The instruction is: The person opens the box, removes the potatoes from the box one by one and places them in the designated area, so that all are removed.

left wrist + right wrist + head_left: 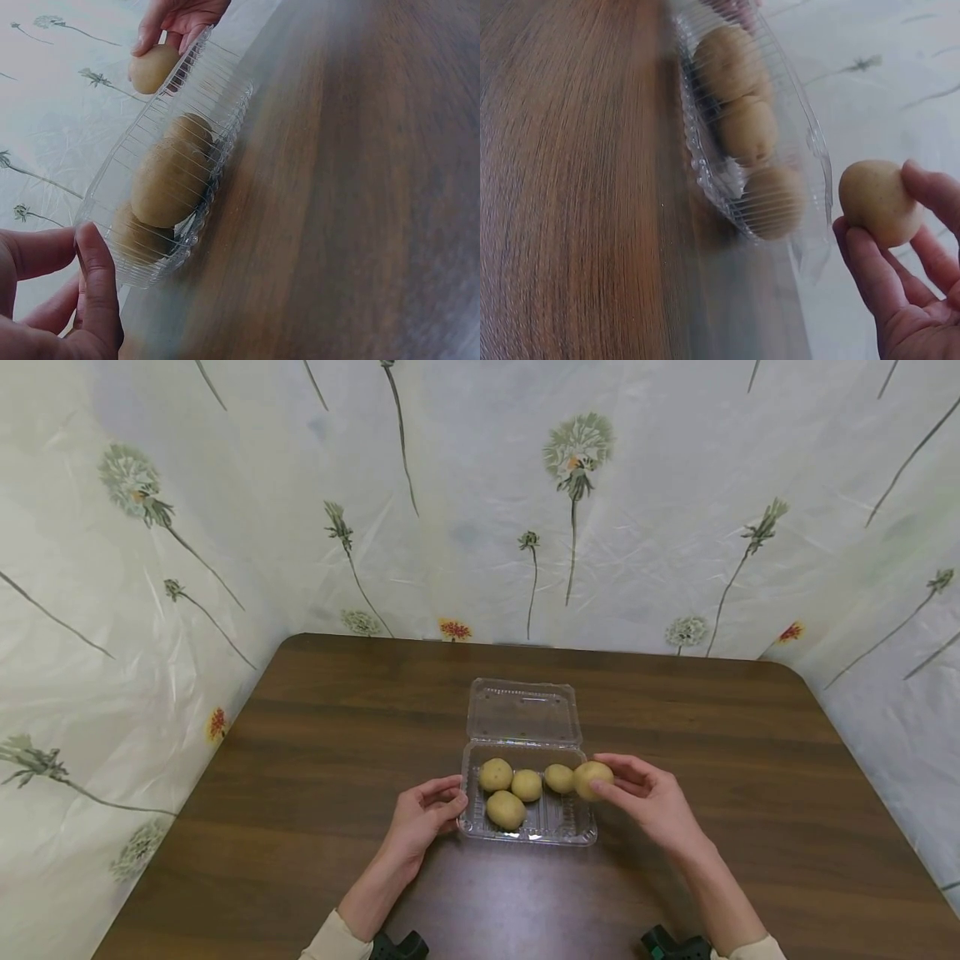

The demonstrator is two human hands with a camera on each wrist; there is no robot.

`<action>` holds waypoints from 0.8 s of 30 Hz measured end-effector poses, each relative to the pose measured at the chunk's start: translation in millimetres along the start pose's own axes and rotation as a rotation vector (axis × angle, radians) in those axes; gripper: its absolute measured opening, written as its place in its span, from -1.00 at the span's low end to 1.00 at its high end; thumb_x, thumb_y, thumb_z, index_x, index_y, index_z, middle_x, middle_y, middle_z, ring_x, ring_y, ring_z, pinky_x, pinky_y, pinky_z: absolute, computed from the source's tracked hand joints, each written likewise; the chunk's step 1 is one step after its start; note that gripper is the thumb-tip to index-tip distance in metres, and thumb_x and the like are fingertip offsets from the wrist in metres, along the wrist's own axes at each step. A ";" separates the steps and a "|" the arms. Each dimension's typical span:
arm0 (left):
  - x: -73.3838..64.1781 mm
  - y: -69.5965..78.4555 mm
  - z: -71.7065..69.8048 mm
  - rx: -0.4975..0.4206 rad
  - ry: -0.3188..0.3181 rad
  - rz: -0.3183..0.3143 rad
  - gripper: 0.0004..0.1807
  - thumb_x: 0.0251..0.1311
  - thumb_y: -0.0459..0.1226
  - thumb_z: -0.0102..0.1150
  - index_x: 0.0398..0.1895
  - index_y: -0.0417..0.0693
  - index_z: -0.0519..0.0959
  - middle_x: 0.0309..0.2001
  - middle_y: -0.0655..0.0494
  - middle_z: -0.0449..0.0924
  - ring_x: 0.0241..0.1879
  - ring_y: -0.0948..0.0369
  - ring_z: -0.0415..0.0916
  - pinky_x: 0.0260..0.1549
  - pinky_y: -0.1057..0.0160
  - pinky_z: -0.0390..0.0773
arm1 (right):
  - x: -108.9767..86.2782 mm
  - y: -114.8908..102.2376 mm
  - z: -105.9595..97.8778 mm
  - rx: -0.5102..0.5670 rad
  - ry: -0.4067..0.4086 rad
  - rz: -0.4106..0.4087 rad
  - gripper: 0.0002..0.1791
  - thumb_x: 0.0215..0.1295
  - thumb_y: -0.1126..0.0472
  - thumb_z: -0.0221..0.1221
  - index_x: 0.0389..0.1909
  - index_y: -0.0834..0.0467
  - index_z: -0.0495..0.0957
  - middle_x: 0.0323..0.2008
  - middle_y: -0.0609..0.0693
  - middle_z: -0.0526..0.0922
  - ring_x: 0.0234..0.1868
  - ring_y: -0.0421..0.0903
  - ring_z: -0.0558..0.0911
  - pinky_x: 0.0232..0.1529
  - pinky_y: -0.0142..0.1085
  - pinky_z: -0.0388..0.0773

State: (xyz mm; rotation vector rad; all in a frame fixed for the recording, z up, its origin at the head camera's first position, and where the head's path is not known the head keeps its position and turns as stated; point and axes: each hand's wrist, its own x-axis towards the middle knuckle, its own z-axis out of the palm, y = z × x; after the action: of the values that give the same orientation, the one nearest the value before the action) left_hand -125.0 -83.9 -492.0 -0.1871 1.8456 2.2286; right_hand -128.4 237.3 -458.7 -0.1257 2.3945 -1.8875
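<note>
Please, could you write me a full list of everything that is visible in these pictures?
Table: one, dark brown, below everything
Patterned sheet: one, whitish with plants, behind and beside the table
Container: one, clear, on the table
Lid: one, clear, open at the container's far side
Potatoes: four, yellowish, inside the container
Held potato: one, yellowish, at the container's right rim
Devices: two, black, head view's bottom edge
Sleeves: two, cream, same edge
Left hand: one, bare, pinching the container's left rim
Right hand: one, bare, holding the fifth potato

container [553,817] on bench [337,718] | lid [523,713] behind it | four potatoes [506,810] inside, three left, one right | my left fingers [97,270] at its left side | my right fingers [877,277] around a fifth potato [877,201], right side
</note>
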 end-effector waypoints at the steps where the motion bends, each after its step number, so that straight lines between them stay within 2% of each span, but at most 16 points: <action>1: 0.1 0.1 0.0 0.001 0.000 0.001 -0.58 0.19 -0.41 0.31 0.12 -0.37 0.53 -0.22 0.02 0.57 -0.33 0.27 0.53 -0.38 0.33 0.60 | -0.1 -0.6 -0.4 0.000 0.002 0.002 -0.45 0.26 0.15 0.33 0.21 0.29 0.47 0.09 0.18 0.58 -0.01 -0.22 0.64 -0.09 -0.38 0.58; 6: 0.3 0.5 -0.1 -0.001 0.002 0.001 -0.57 0.18 -0.40 0.32 0.12 -0.37 0.53 -0.23 0.03 0.57 -0.33 0.27 0.53 -0.38 0.33 0.60 | 0.8 -0.2 -3.1 -0.015 0.011 0.014 -0.45 0.27 0.13 0.32 0.22 0.27 0.48 0.12 0.19 0.56 0.00 -0.23 0.63 -0.08 -0.39 0.57; 17: 0.2 2.0 0.1 0.002 -0.003 0.000 -0.57 0.20 -0.39 0.31 0.13 -0.38 0.53 -0.22 0.02 0.57 -0.34 0.27 0.53 -0.38 0.33 0.59 | 3.4 2.9 -11.2 -0.029 0.041 0.027 -0.44 0.25 0.09 0.34 0.21 0.24 0.49 0.03 -0.02 0.64 -0.02 -0.26 0.63 -0.08 -0.42 0.56; 24: -1.5 2.0 0.2 0.019 0.003 -0.014 -0.59 0.22 -0.38 0.30 0.12 -0.35 0.54 -0.19 -0.01 0.56 -0.33 0.26 0.53 -0.36 0.32 0.59 | 2.3 3.3 -14.2 -0.036 0.049 0.040 -0.43 0.28 0.09 0.32 0.23 0.28 0.46 0.09 0.09 0.61 -0.01 -0.29 0.62 -0.07 -0.45 0.54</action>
State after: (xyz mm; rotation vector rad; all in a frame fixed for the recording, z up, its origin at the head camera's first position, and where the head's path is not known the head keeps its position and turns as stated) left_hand -124.1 -84.2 -489.7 -0.1993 1.8598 2.2020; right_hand -132.4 251.5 -458.7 -0.0343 2.4442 -1.8524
